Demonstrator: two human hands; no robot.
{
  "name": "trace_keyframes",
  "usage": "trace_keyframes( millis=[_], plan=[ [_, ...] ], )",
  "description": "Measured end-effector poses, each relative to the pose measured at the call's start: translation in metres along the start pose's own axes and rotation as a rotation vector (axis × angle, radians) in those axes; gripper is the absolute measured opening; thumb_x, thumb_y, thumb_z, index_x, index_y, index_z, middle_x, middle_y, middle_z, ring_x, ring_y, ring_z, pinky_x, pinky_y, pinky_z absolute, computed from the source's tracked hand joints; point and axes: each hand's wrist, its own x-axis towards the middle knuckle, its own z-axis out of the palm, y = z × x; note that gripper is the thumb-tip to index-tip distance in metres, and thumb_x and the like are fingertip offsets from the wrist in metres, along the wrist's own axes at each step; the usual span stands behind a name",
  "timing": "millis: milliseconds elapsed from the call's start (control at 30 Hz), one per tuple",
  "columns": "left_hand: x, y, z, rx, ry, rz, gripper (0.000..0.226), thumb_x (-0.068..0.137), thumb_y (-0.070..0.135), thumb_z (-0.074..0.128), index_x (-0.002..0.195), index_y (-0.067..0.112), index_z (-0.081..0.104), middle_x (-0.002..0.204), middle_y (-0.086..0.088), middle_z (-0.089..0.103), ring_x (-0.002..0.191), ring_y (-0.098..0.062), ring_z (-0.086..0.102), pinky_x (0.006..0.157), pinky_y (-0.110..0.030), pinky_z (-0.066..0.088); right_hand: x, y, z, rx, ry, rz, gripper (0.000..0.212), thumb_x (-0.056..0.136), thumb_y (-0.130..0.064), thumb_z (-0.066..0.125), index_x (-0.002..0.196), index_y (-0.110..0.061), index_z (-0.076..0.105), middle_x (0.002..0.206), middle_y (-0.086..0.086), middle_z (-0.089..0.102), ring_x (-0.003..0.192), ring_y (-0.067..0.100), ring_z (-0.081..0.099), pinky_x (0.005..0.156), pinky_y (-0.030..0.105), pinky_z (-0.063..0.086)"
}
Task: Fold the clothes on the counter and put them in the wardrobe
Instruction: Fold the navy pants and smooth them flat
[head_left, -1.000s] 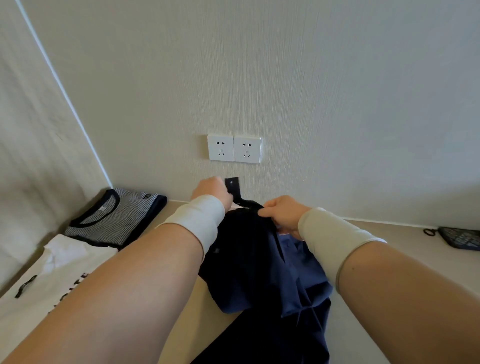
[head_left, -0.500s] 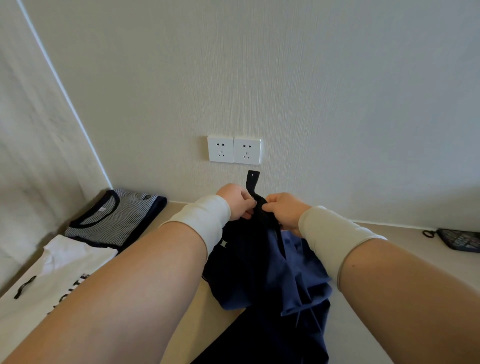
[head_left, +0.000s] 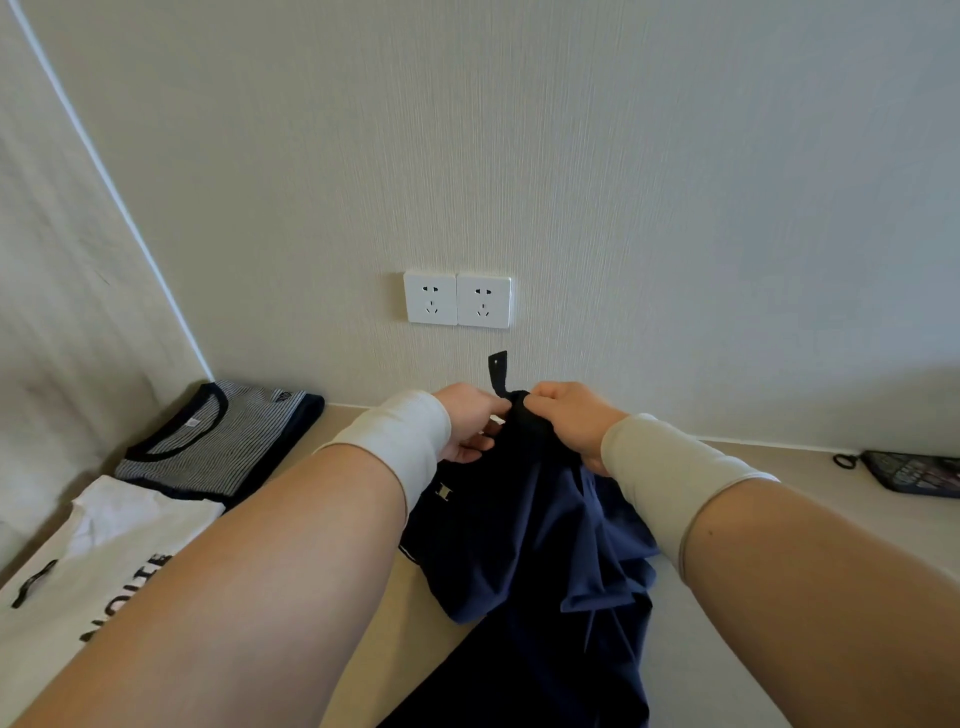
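Nearest the camera, the lower part of the navy garment (head_left: 524, 561) is seen hanging in loose, uneven folds, its bottom end trailing over the near edge of the tabletop (head_left: 810, 483) and out of view. From there the cloth runs up and away, so that its long axis lies roughly straight from the body toward the wall, with the bulk of it below and nearer than the grip.

Farther out, the top of the garment is gathered between both hands, which sit close together. The left hand (head_left: 470, 423) is pinching the fabric from the left, fingers curled; the right hand (head_left: 566, 423) is closed over the bunched top from the right. Neither is clearly nearer than the other. A short dark strap (head_left: 497, 371) stands up just beyond the fingers.

It is judged that the garment must be spread sideways before a fold can be laid, since it is held at one point only.

To the left, a white printed shirt (head_left: 98, 551) and, beyond it, a striped shirt (head_left: 218, 441) lie folded flat. A double wall socket (head_left: 457, 300) is mounted behind.
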Motion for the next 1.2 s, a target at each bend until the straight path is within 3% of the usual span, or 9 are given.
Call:
trace_keyframes(
  millis=[200, 367, 500, 600, 700, 833, 967, 1100, 1200],
  plan=[
    [-0.003, 0.004, 0.005, -0.043, -0.028, -0.024, 0.015, 0.095, 0.027, 0.051, 0.09, 0.016, 0.061, 0.07, 0.001, 0.053, 0.051, -0.012, 0.043, 0.057, -0.024, 0.04, 0.0, 0.001, -0.006, 0.046, 0.024, -0.012, 0.031, 0.091, -0.03, 0.062, 0.062, -0.018, 0.062, 0.07, 0.008, 0.057, 0.071, 0.023, 0.055, 0.074, 0.039, 0.049],
    [0.0, 0.004, 0.007, -0.171, -0.016, 0.0, 0.012, 0.093, 0.016, 0.052, 0.081, 0.013, 0.055, 0.068, -0.001, 0.051, 0.053, -0.012, 0.043, 0.054, -0.024, 0.038, 0.002, 0.004, -0.013, 0.018, 0.0, -0.011, 0.038, 0.089, -0.039, 0.063, 0.078, -0.003, 0.064, 0.076, 0.01, 0.057, 0.073, 0.023, 0.056, 0.081, 0.044, 0.053],
    [0.001, 0.006, 0.005, -0.193, 0.0, 0.077, 0.006, 0.092, 0.009, 0.054, 0.089, 0.013, 0.058, 0.078, 0.0, 0.054, 0.062, -0.01, 0.053, 0.058, -0.022, 0.045, 0.002, 0.006, -0.017, 0.017, 0.009, -0.001, 0.03, 0.089, -0.041, 0.062, 0.078, -0.013, 0.061, 0.075, 0.01, 0.053, 0.073, 0.023, 0.053, 0.075, 0.039, 0.049],
    [-0.001, 0.007, 0.002, -0.158, -0.046, 0.112, 0.01, 0.091, 0.007, 0.059, 0.084, 0.013, 0.063, 0.081, -0.001, 0.061, 0.069, -0.01, 0.062, 0.067, -0.024, 0.054, 0.0, 0.004, -0.019, -0.035, 0.014, 0.065, 0.061, 0.071, -0.056, 0.065, 0.086, 0.003, 0.066, 0.081, 0.018, 0.066, 0.079, 0.031, 0.066, 0.089, 0.048, 0.055],
    [0.0, 0.007, 0.001, -0.064, -0.065, 0.141, 0.008, 0.088, 0.007, 0.063, 0.082, 0.011, 0.064, 0.077, -0.003, 0.065, 0.074, -0.009, 0.066, 0.079, -0.024, 0.056, -0.001, 0.0, -0.019, -0.08, 0.006, 0.099, 0.086, 0.051, -0.064, 0.062, 0.1, 0.006, 0.064, 0.083, 0.014, 0.069, 0.079, 0.029, 0.067, 0.09, 0.053, 0.053],
    [0.004, 0.01, 0.002, 0.208, 0.058, 0.169, 0.007, 0.087, 0.013, 0.065, 0.081, 0.01, 0.066, 0.08, -0.004, 0.07, 0.084, -0.016, 0.066, 0.086, -0.028, 0.056, -0.002, -0.004, -0.014, -0.214, -0.044, 0.115, 0.051, 0.07, -0.054, 0.067, 0.083, -0.005, 0.068, 0.076, 0.008, 0.06, 0.073, 0.023, 0.059, 0.086, 0.042, 0.054],
    [0.006, 0.02, 0.005, 0.674, 0.192, 0.183, 0.023, 0.088, 0.024, 0.063, 0.067, 0.015, 0.057, 0.068, -0.003, 0.056, 0.06, -0.019, 0.05, 0.056, -0.024, 0.042, -0.001, -0.003, -0.01, -0.272, -0.074, 0.119, 0.047, 0.083, -0.04, 0.064, 0.096, 0.004, 0.07, 0.081, 0.01, 0.066, 0.077, 0.025, 0.062, 0.089, 0.043, 0.053],
    [0.007, 0.02, 0.001, 0.848, 0.328, 0.127, 0.017, 0.091, 0.02, 0.053, 0.079, 0.009, 0.06, 0.073, -0.007, 0.055, 0.075, -0.03, 0.056, 0.064, -0.029, 0.04, -0.006, -0.007, -0.012, -0.267, -0.09, 0.084, 0.034, 0.086, -0.031, 0.064, 0.095, 0.001, 0.071, 0.098, 0.019, 0.072, 0.096, 0.036, 0.067, 0.096, 0.046, 0.051],
    [0.006, 0.021, 0.003, 0.835, 0.357, 0.138, 0.018, 0.093, 0.022, 0.052, 0.082, 0.009, 0.057, 0.077, -0.007, 0.053, 0.082, -0.032, 0.058, 0.068, -0.03, 0.042, -0.009, -0.008, -0.017, -0.253, -0.114, 0.094, 0.03, 0.084, -0.032, 0.066, 0.091, -0.004, 0.073, 0.097, 0.017, 0.073, 0.096, 0.035, 0.068, 0.095, 0.046, 0.052]
  ],
)
